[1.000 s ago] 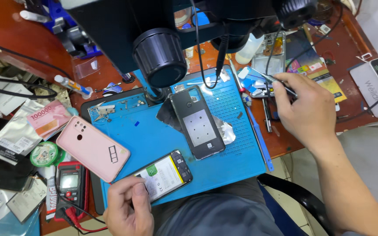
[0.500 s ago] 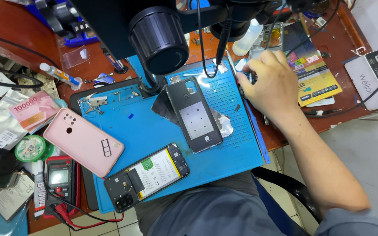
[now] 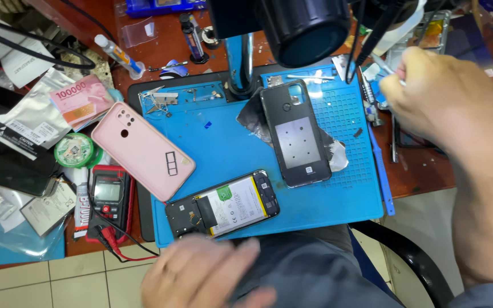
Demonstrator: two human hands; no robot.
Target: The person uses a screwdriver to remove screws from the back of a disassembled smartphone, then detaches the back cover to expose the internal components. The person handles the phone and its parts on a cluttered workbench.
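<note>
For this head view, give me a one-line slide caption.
Opened phone and dark rear housing on a blue repair mat; right hand holds a thin tool, left hand hovers below.

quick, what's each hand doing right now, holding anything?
Left hand: open, blurred, holding nothing, just below the opened phone.
Right hand: closed around a thin tool; which tool cannot be told.

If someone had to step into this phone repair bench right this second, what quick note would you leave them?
Left hand: blurred at the near edge, holding nothing I can see, just below the opened phone with its battery exposed.
Right hand: raised at the far right of the blue mat, grip closed on a thin tool.
Black back frame lies separate mid-mat; pink case rests on the left edge, multimeter beside it.
Done: phone opened, case off. Left: inside work and reassembly, apparently.
</note>
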